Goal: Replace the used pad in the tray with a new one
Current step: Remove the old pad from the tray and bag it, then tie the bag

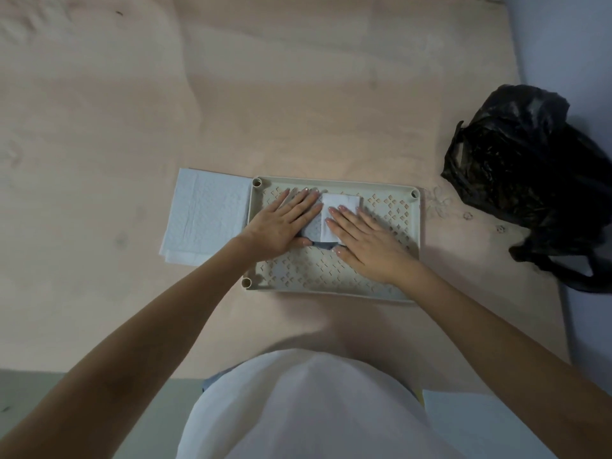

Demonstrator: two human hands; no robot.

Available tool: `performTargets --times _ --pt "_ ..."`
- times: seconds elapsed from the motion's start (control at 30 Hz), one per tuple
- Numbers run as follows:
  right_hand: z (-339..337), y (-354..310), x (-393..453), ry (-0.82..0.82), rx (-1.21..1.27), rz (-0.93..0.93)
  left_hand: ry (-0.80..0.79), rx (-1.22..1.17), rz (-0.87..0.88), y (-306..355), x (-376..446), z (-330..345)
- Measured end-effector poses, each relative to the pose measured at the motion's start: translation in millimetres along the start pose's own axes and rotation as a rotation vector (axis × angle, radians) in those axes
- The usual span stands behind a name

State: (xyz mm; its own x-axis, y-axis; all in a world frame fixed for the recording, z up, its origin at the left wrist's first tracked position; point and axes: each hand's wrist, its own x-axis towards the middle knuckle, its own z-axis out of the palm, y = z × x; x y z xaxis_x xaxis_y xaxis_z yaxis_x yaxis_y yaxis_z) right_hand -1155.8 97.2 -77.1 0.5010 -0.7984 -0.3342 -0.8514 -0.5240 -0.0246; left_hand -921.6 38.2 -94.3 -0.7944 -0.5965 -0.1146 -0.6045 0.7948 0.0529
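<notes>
While both arms reach forward over the pinkish floor (298,94), the left hand (281,223) and the right hand (367,241) lie flat, fingers straight and gripping nothing, pressing on a small folded pad (334,210) in the middle of the cream perforated tray (394,207). The pad shows a white upper face and a blue-grey layer beneath, its near edge between the two thumbs. A larger folded white pad (205,215) lies on the floor, tucked against the tray's left edge. A crumpled black plastic bag (526,167) sits well to the right
</notes>
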Motion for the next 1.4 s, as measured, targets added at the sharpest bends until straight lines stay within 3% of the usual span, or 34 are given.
performTargets --times 0.17,0.3,0.4,0.5,0.6,0.67,0.93,1.4 --pt "11 -2 2 -0.05 -0.096 0.006 0.1 -0.077 -0.04 20 3 -4" --pt "10 1 2 -0.059 -0.074 -0.013 0.098 -0.217 -0.31 40 16 -6" --pt "-2 7 1 -0.13 -0.023 -0.079 0.121 -0.148 -0.372 46 21 8" --pt "-25 10 2 -0.168 0.162 -0.068 0.145 -0.124 -0.386 46 20 16" --pt "-35 4 6 0.106 0.286 0.05 0.161 -0.143 -0.387 47 21 16" --pt "-33 -7 16 0.189 0.279 0.184 0.166 -0.156 -0.377 47 20 17" --pt "11 -36 36 0.207 0.203 0.27 0.156 -0.161 -0.319 41 18 20" --pt "22 -36 41 0.213 0.168 0.273 0.113 -0.154 -0.273 30 3 -2"
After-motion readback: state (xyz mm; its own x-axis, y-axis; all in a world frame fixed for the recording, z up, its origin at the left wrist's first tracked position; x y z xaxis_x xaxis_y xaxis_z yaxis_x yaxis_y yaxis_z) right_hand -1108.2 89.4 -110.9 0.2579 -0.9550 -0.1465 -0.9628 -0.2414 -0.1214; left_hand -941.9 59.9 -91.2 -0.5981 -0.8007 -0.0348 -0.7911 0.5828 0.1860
